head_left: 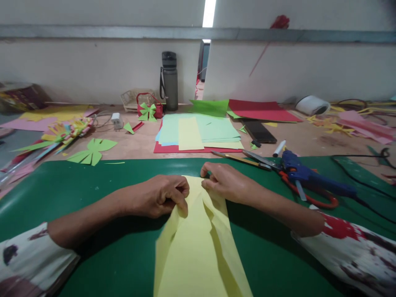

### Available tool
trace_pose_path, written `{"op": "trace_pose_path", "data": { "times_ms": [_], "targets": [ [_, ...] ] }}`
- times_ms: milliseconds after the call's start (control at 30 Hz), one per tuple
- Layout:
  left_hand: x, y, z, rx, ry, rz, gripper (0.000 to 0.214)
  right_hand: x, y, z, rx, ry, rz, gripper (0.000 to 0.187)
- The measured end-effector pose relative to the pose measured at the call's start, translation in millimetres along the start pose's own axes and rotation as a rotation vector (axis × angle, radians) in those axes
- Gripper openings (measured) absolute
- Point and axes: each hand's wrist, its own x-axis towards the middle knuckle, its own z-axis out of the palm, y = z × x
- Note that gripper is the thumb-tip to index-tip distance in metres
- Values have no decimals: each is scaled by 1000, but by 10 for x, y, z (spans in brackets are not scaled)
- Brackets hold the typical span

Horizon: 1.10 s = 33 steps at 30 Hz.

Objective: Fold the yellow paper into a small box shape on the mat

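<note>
Room: a pale wall (105,70) crossed by a metal rail (123,31); before it, a cluttered worktable (142,146) with a green mat (278,260) over its near part.

Head view, the only one:
- Yellow paper (192,260), one long sheet, on the mat in the middle. Long axis running away from the person, from the bottom of the view to a far end between the hands. Side flaps creased and partly raised.
- Left hand (167,196), at the left edge near the far end; fingers curled in, gripping the paper's edge.
- Right hand (227,181), at the far right corner; fingers bent, tips touching the sheet. Whether they pinch it, I cannot tell.
- Relation: both hands touch the far end, the left set slightly closer to the person; most of the sheet's length lies on the person's side of the fingers.
- Beside the right forearm: blue glue gun (305,173), across orange-handled scissors (329,203).
- Beyond the mat: stacked coloured sheets (216,128), dark bottle (171,88).
</note>
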Motion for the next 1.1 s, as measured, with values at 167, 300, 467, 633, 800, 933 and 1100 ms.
{"op": "trace_pose_path", "data": {
  "times_ms": [167, 300, 467, 633, 800, 933, 1100],
  "targets": [
    [5, 49, -1, 73, -16, -14, 32, -103, 84, 7, 116, -46, -95, 12],
    [8, 50, 11, 118, 5, 19, 31, -264, 98, 4, 129, -70, -152, 8],
    [19, 31, 38, 162, 50, 66, 30, -424, 79, 12, 120, -43, -311, 24],
    [33, 9, 58, 176, 39, 96, 26, -476, 149, 60, 28, -72, -521, 46],
    [36, -2, 62, 163, 16, 92, 30, -471, 201, 79, 114, -68, -561, 33],
    [42, -11, 52, 157, 7, 85, 35, -450, 218, 94, 126, -34, -514, 28],
    [62, -48, 71, 145, -5, 75, 43, -456, 229, 106, 56, -3, -475, 23]
  ]
}}
